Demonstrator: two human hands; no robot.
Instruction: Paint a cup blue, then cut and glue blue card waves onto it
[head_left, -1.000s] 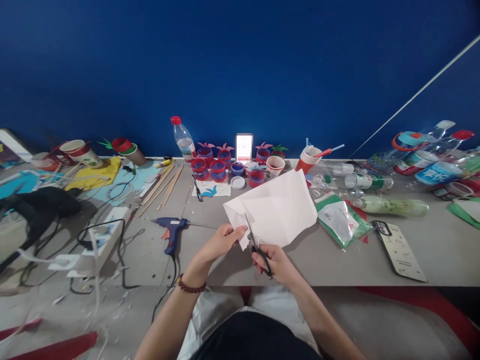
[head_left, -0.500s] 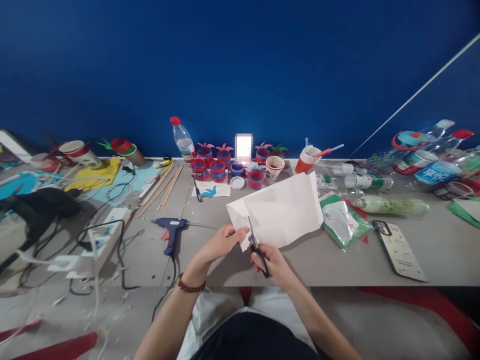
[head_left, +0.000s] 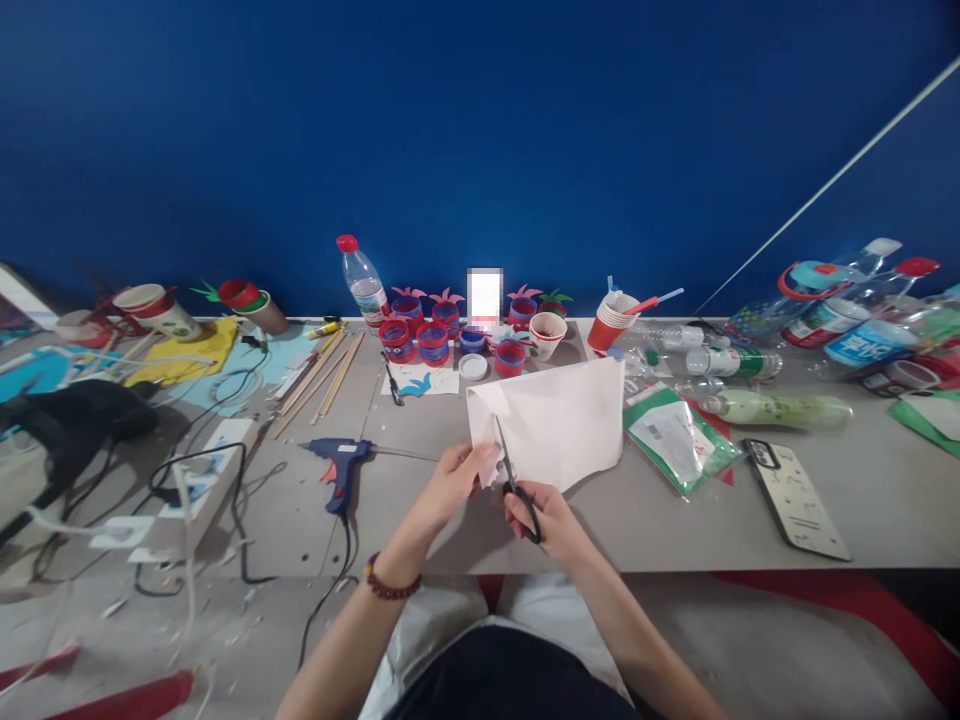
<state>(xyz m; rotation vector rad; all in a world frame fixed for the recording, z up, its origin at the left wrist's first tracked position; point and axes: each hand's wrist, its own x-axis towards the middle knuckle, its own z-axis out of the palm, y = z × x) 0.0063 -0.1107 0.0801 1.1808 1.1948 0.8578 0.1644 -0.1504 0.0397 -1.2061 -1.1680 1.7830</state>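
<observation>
My left hand (head_left: 459, 482) pinches the left edge of a large white paper sheet (head_left: 566, 420) above the table's front part. Black-handled scissors (head_left: 523, 503) are in my right hand (head_left: 547, 515), their blades pointing up and away, at the paper just right of my left fingertips. A small curled piece of the paper hangs near the blades. Behind the sheet stand red and purple cups (head_left: 433, 343) with leaf-shaped paper tops, a white lid (head_left: 473, 367) and a paper with a blue leaf cutout (head_left: 415, 384).
A blue glue gun (head_left: 343, 470) and wooden sticks (head_left: 339, 378) lie to the left, beyond them a power strip (head_left: 202, 480) with cables. Rightward are a green packet (head_left: 679, 440), a phone (head_left: 799, 500), plastic bottles (head_left: 780, 408) and stacked cups (head_left: 611, 322).
The white sheet has turned and its right side has shifted left and lower. My left hand has moved slightly left along with the paper edge, and the scissors have risen a little.
</observation>
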